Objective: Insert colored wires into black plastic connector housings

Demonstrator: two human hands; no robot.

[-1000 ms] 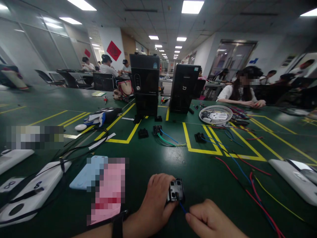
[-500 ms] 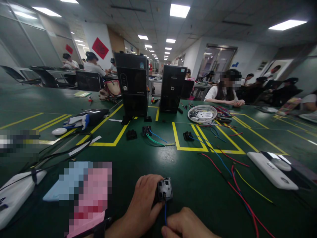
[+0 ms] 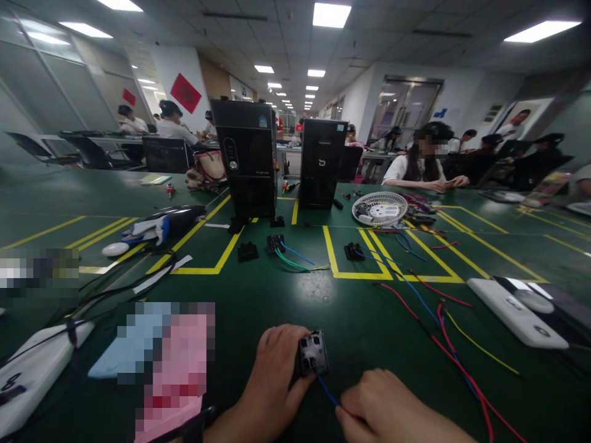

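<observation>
**Left hand [image 3: 272, 378] holds black connector [image 3: 313, 354], right hand [image 3: 388, 409] pinches its blue wire [image 3: 327, 390].**
Green bench [image 3: 360, 314] around them: loose red wires [image 3: 457, 347] at 3 o'clock, white fan guard [image 3: 379, 208] at 1 o'clock, black PC towers [image 3: 244, 160] at 12 o'clock.

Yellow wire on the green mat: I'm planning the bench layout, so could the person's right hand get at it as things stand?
Probably yes. The right hand lies beside the blue wire, on the yellow wire's side of the green mat. Only low red wires lie before the yellow wire, and nothing tall seems to block the way.
</observation>
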